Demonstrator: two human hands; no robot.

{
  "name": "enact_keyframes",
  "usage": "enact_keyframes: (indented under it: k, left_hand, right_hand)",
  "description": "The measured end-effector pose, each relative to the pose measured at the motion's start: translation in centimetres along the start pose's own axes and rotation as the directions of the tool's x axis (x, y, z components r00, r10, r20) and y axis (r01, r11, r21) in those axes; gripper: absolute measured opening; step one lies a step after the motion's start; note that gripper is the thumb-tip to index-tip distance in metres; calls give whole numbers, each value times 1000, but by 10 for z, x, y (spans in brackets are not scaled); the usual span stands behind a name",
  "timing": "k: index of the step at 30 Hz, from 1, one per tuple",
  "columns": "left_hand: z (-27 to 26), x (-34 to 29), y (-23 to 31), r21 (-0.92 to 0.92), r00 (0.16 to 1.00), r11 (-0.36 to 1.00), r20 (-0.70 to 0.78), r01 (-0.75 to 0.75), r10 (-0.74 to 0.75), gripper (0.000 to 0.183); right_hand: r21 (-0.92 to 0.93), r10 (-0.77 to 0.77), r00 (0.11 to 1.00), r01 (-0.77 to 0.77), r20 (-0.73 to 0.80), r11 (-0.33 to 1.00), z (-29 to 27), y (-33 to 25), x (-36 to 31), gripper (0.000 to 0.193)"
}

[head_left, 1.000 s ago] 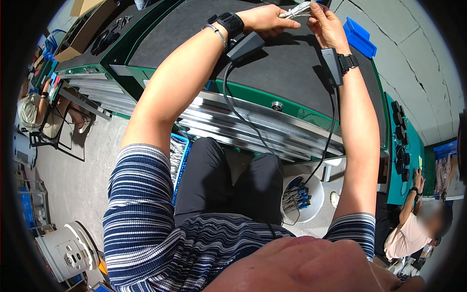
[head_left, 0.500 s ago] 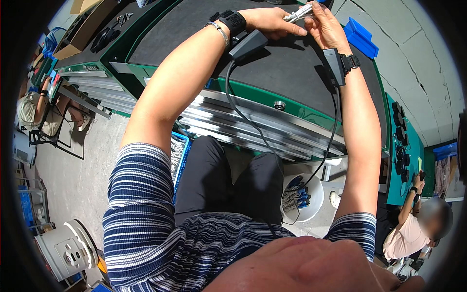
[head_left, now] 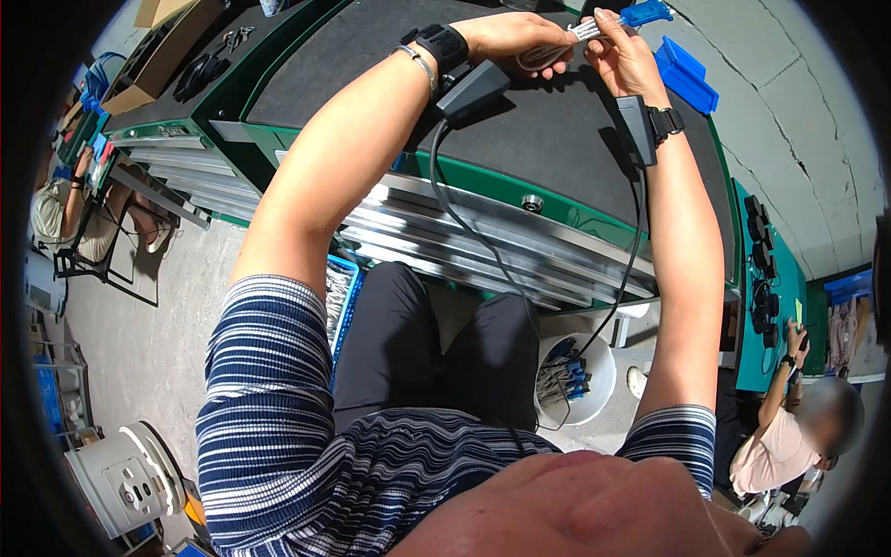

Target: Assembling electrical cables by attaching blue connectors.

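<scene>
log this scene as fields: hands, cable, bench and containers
left hand: holding the looped part of a pale cable
right hand: pinching the cable near a blue piece
bench: dark top, green edge
blue tray: by bench's right edge
white bucket: right of legs, holding blue-tipped items
blue basket: left of legs, holding pale items

Workshop, hard light, grey floor

You're at a green workbench (head_left: 325, 74) with a dark top and silver drawers (head_left: 418, 237). To your left: a second green drawer cabinet (head_left: 186, 169), bare grey floor (head_left: 121, 343), shelving at the far edge, partly dark. To your right: a teal table (head_left: 754, 357). Ahead right, a pale cracked surface (head_left: 770, 56), wall or floor unclear. Strong light throws crisp shadows on your drawers.
</scene>
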State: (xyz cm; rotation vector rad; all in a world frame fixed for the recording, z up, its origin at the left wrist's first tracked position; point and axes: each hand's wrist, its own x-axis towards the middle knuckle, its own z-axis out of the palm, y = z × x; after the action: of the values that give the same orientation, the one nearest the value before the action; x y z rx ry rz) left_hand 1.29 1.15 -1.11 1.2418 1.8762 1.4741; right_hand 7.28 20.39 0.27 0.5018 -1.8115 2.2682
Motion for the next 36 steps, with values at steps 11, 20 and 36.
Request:
enact_keyframes:
  k: [11,20,36]
  left_hand:
    - [-13,9,-13,339,990,933,-33,-116,135,34]
    - [-5,4,-9,339,982,931,-79,-134,170,38]
    - [-1,-2,4,37,998,999,66,-21,19,32]
  right_hand:
    - [142,-2,997,-10,81,990,4,4,3,15]
    - [116,-2,1000,4,-15,993,-4,2,4,19]
    - [152,8,997,-19,72,988,4,-8,-4,23]
